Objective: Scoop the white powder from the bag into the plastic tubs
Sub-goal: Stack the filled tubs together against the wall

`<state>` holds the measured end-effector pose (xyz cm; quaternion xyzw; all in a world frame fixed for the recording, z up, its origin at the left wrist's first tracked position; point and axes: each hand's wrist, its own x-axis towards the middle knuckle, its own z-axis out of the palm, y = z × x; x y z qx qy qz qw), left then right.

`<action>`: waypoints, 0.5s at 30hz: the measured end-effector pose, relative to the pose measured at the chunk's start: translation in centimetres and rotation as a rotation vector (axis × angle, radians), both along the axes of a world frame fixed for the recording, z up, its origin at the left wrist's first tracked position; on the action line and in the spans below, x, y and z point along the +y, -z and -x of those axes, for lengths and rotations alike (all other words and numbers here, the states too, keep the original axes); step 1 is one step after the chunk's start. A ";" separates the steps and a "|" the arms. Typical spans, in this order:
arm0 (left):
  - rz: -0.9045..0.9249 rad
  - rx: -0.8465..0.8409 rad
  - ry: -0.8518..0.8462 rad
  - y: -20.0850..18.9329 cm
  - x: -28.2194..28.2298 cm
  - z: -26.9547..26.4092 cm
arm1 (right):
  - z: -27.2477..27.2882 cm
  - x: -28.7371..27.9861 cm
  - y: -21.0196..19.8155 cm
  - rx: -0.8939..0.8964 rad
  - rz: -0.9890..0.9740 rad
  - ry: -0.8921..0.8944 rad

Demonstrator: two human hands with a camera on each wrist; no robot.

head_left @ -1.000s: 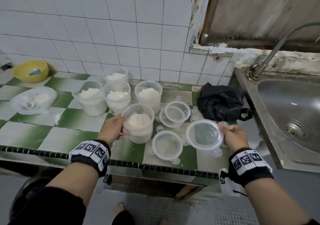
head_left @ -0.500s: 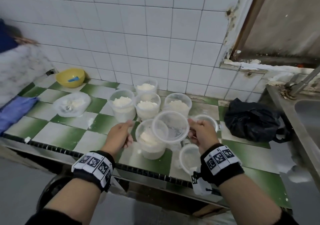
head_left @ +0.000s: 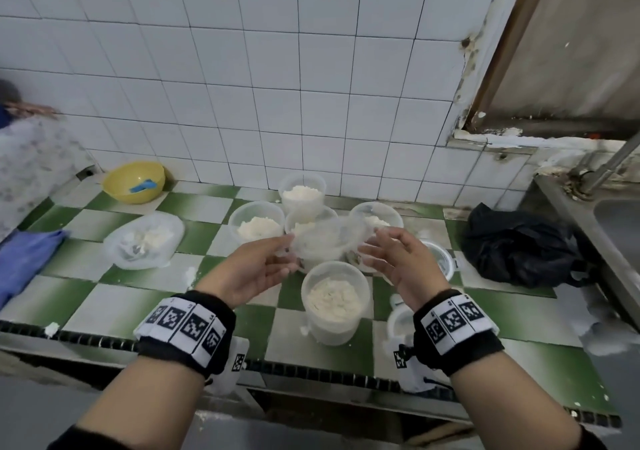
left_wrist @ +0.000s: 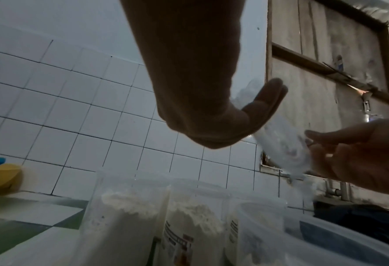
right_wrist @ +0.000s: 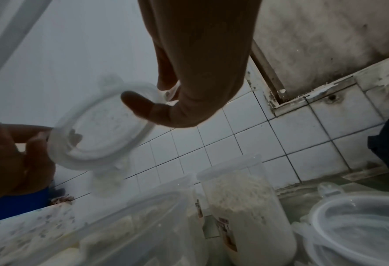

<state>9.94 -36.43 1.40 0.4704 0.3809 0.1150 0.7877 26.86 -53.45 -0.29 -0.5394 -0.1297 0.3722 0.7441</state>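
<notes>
Both hands hold one clear plastic lid [head_left: 329,238] in the air, tilted, above the cluster of tubs. My left hand [head_left: 285,254] pinches its left rim, and my right hand [head_left: 369,252] pinches the right rim between thumb and fingers. In the right wrist view the thumb lies on the lid [right_wrist: 98,129]. Below, near the counter's front edge, stands an uncovered tub of white powder [head_left: 334,306]; neither hand touches it. Several more filled tubs [head_left: 258,224] stand behind it. The clear bag of powder [head_left: 145,240] lies to the left.
A yellow bowl [head_left: 135,181] with a blue scoop sits at the back left. A blue cloth [head_left: 24,259] lies at the far left. Loose lids [head_left: 438,259] lie under my right hand. Further right are a black bag [head_left: 519,245] and the steel sink [head_left: 616,228].
My left hand has let go of the front tub and risen to the lid. My right hand has carried the lid left and up, so both hands now hold it.
</notes>
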 end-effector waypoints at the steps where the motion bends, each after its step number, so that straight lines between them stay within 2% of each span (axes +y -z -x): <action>1: -0.019 -0.021 0.025 0.1 0.4 0.1 | 0.0 -0.1 0.0 0.020 -0.022 -0.008; 4: -0.086 -0.049 0.098 0.8 0.8 0.5 | 0.4 -0.7 0.1 0.054 -0.020 -0.012; 6: -0.134 -0.025 0.139 1.4 0.6 0.7 | 0.9 -1.1 0.8 -0.025 0.093 0.030; 9: -0.249 0.052 0.219 2.5 -0.2 0.9 | 1.6 -1.5 3.0 -0.135 0.266 0.116; 12: -0.453 0.160 0.304 3.5 -0.7 0.9 | 2.5 -1.8 4.8 -0.146 0.360 0.181; 15: -0.520 0.228 0.302 4.7 -0.9 0.5 | 3.2 -1.7 5.7 -0.173 0.439 0.215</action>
